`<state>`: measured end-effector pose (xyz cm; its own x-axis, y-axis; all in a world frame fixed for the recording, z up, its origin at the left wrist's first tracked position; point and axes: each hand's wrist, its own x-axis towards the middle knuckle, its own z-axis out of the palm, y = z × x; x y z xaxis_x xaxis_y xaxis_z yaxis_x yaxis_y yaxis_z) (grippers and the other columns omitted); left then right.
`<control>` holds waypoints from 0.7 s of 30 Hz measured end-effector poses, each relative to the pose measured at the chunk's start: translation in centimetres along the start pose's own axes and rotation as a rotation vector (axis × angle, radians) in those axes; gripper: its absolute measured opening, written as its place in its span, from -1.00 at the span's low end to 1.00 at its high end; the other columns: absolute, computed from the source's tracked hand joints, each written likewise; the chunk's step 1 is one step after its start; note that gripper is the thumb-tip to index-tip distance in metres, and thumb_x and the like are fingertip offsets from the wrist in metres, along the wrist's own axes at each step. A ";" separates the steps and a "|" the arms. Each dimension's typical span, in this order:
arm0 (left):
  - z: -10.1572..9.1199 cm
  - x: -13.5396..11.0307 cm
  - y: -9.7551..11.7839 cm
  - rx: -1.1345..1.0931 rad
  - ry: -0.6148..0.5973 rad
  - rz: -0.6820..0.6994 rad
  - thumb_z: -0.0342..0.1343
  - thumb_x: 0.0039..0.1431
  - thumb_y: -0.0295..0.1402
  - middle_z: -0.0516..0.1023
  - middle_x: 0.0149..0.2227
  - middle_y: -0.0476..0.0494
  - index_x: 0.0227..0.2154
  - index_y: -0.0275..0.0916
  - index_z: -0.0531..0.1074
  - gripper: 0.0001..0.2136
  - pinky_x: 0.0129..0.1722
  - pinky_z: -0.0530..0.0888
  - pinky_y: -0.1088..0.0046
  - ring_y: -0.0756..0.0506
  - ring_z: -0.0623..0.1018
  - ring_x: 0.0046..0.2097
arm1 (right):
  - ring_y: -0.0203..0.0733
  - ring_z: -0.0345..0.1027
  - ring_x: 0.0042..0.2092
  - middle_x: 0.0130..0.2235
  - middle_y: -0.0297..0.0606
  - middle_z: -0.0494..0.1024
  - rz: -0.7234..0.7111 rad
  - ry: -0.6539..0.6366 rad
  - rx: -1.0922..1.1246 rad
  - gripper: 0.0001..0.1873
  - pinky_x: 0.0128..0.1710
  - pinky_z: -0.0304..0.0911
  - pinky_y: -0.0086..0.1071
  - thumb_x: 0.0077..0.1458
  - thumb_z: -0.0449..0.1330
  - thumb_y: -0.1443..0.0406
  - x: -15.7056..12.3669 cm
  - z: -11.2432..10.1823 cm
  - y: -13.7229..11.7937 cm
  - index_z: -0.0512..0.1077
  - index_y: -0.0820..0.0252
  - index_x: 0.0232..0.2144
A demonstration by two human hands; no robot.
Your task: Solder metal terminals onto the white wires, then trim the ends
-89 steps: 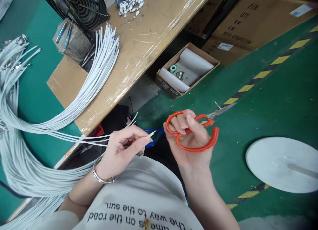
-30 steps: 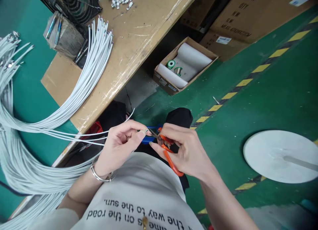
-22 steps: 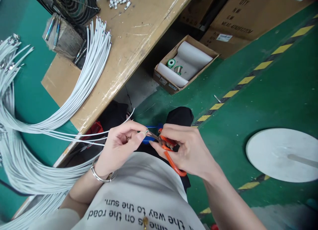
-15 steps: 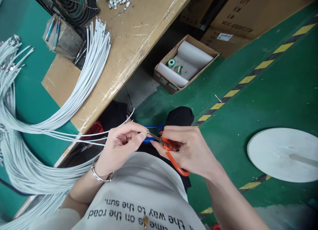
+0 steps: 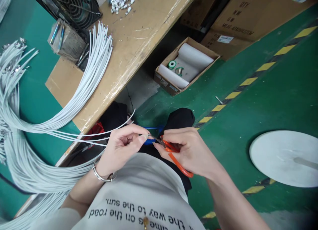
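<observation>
The person's left hand [image 5: 125,145] is pinched, thumb against forefinger, on the tip of a white cable [image 5: 148,135], while the right hand [image 5: 190,149] is closed around the handles of orange scissors [image 5: 181,165]. The two hands are near each other but apart, in front of the person's shirt [image 5: 139,197] and off the near edge of the worktop [image 5: 139,41]. The scissors' blades point at the cable tip and reach it or nearly so; whether they grip it cannot be told. A few loose cables [image 5: 94,139] run over the near edge to the left hand, two ends poking out above it. On the worktop a thick cable bundle [image 5: 99,64] curves towards a black fan [image 5: 80,6], with small white parts [image 5: 121,2] lying by the far edge. On the floor below the near edge, an open carton [image 5: 171,90] holds two spools [image 5: 179,71]
</observation>
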<state>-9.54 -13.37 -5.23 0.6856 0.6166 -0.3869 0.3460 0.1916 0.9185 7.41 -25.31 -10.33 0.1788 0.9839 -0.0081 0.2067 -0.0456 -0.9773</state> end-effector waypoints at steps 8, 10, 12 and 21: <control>0.2 -0.2 0.3 -0.009 -0.021 -0.022 0.29 0.31 -0.15 0.41 -0.54 -0.02 -0.32 -0.27 0.64 -0.74 -0.53 0.15 0.49 0.06 0.18 -0.52 | -0.38 -0.22 -0.49 -0.56 -0.49 0.01 -0.001 -0.094 0.050 -0.37 -0.56 -0.20 -0.37 0.26 0.32 0.17 0.1 0.1 0.4 -0.01 0.14 -0.62; 0.3 -0.1 0.4 -0.001 -0.012 -0.010 0.29 0.29 -0.13 0.42 -0.54 -0.03 -0.34 -0.27 0.64 -0.72 -0.54 0.15 0.49 0.05 0.18 -0.52 | -0.38 -0.23 -0.49 -0.56 -0.49 0.00 -0.005 -0.089 0.049 -0.36 -0.56 -0.20 -0.37 0.26 0.32 0.15 0.1 0.1 0.6 -0.03 0.14 -0.62; 0.4 0.0 0.4 -0.001 -0.004 0.006 0.29 0.29 -0.13 0.43 -0.53 -0.03 -0.34 -0.27 0.63 -0.72 -0.54 0.14 0.48 0.06 0.17 -0.52 | -0.38 -0.22 -0.49 -0.57 -0.48 0.00 -0.002 -0.076 0.048 -0.35 -0.55 -0.19 -0.37 0.28 0.30 0.13 0.0 0.1 0.8 -0.03 0.14 -0.62; 0.6 0.1 0.2 0.046 0.033 -0.013 0.27 0.31 -0.14 0.25 -0.57 0.07 -0.30 -0.30 0.65 -0.72 -0.51 0.09 0.50 0.07 0.13 -0.51 | -0.40 -0.22 -0.50 -0.58 -0.47 -0.05 0.076 0.005 0.177 -0.32 -0.52 -0.20 -0.36 0.18 0.32 0.10 -0.2 1.7 2.7 -0.09 0.15 -0.64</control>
<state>-9.04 -13.74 -5.14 0.6596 0.6394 -0.3951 0.3845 0.1645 0.9083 6.29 -25.34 -13.28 0.1920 0.9779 -0.0828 0.0206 -0.0884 -0.9959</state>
